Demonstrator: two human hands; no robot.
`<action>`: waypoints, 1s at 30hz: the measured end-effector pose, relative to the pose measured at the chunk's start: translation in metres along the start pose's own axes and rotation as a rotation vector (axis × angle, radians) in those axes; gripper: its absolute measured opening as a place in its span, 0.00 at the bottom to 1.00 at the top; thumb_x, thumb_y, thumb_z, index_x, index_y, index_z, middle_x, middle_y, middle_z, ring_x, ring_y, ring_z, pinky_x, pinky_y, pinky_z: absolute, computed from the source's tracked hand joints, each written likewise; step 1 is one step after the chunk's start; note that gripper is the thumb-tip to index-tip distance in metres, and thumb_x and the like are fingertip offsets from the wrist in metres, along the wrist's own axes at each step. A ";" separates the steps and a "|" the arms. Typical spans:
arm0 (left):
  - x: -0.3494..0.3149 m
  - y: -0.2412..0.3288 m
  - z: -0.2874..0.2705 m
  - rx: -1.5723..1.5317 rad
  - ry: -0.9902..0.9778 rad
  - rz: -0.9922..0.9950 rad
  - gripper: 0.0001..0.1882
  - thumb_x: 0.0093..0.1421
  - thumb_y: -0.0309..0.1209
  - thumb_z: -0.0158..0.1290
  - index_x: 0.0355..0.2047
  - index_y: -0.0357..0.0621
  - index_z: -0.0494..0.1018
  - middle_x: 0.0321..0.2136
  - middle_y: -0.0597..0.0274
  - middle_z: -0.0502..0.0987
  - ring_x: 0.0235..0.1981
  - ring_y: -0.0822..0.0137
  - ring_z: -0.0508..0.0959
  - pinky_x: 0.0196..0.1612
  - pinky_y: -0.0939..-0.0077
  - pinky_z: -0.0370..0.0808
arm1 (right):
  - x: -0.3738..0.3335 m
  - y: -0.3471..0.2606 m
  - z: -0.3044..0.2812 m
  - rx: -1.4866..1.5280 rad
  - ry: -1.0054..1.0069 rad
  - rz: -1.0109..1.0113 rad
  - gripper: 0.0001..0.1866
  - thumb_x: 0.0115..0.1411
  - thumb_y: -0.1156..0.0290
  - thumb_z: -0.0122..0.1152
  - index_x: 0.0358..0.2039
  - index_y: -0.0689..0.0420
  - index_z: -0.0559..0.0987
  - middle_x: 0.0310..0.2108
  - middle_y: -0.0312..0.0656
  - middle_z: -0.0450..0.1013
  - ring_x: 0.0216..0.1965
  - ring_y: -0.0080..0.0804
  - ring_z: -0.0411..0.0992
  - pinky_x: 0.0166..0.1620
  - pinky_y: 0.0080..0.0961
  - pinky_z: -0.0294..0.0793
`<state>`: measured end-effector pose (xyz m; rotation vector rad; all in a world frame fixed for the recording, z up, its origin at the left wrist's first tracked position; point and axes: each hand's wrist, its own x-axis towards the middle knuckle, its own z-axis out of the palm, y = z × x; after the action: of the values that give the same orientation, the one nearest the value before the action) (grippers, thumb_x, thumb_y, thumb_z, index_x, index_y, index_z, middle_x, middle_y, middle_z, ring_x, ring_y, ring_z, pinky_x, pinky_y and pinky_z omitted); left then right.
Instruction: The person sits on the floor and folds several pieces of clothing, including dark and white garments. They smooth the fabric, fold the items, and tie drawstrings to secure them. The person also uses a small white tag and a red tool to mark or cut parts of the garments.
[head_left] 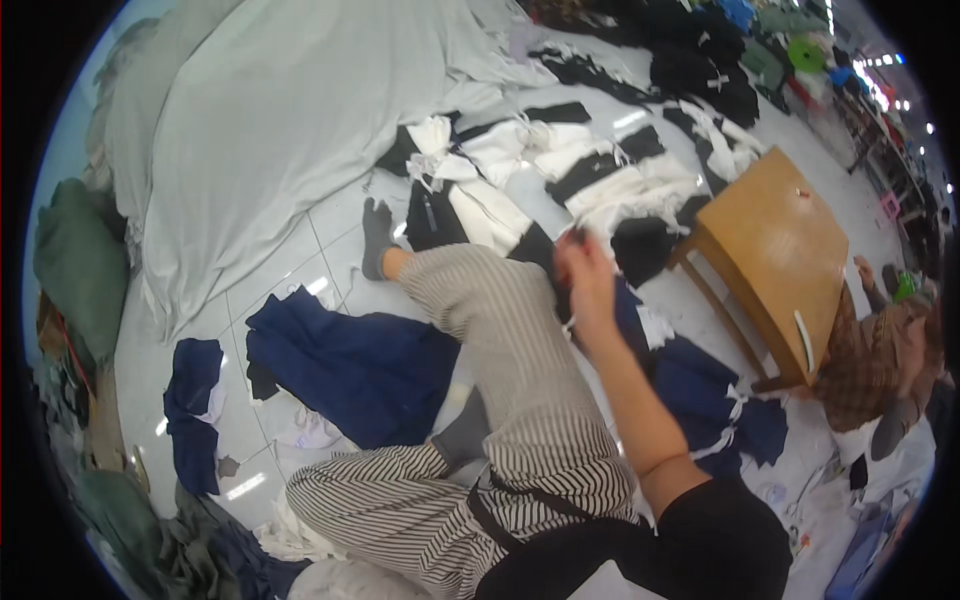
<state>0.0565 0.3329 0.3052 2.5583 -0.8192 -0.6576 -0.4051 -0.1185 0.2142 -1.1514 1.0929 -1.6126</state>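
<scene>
My right hand (588, 272) is raised past my right knee, the bare forearm reaching up from a black sleeve. Its fingers are curled and somewhat blurred. A small dark and reddish thing shows at the fingertips, too unclear to name. Beneath and around the hand lie bundles of black and white cloth, among them a white bundle (630, 192) and a black piece (640, 248). Navy cloth pieces (705, 390) tied with white strips lie to the right of the forearm. My left hand is out of view.
I sit on a tiled floor, legs in striped trousers. A large navy cloth (350, 365) lies to the left, a narrower navy piece (192, 410) beyond it. A pale sheet (290, 130) covers a big heap. At right stand a wooden stool (775, 235) and another person (880, 365).
</scene>
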 end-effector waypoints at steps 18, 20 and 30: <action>0.103 0.092 0.100 0.179 -0.357 0.212 0.27 0.61 0.30 0.55 0.60 0.42 0.66 0.54 0.54 0.74 0.51 0.59 0.75 0.52 0.67 0.71 | -0.161 0.198 -0.108 -1.249 -0.427 0.283 0.14 0.56 0.64 0.61 0.38 0.57 0.72 0.33 0.47 0.75 0.37 0.47 0.77 0.37 0.43 0.75; 0.098 0.088 0.081 0.174 -0.348 0.170 0.27 0.60 0.29 0.55 0.60 0.41 0.66 0.54 0.51 0.74 0.51 0.59 0.75 0.51 0.68 0.72 | -0.165 0.189 -0.142 -1.359 -0.422 0.422 0.12 0.57 0.65 0.59 0.38 0.59 0.74 0.36 0.48 0.77 0.38 0.48 0.77 0.37 0.44 0.76; 0.114 0.261 0.036 0.480 -0.261 0.422 0.28 0.57 0.21 0.55 0.59 0.37 0.67 0.51 0.52 0.75 0.44 0.65 0.76 0.51 0.71 0.71 | -0.025 0.159 -0.309 -1.392 0.400 0.141 0.10 0.55 0.71 0.57 0.37 0.60 0.74 0.37 0.52 0.72 0.41 0.54 0.71 0.41 0.45 0.73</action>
<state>0.0049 0.0567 0.3637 2.5865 -1.7279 -0.7326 -0.6746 -0.0825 -0.0030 -1.4853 2.6754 -0.8246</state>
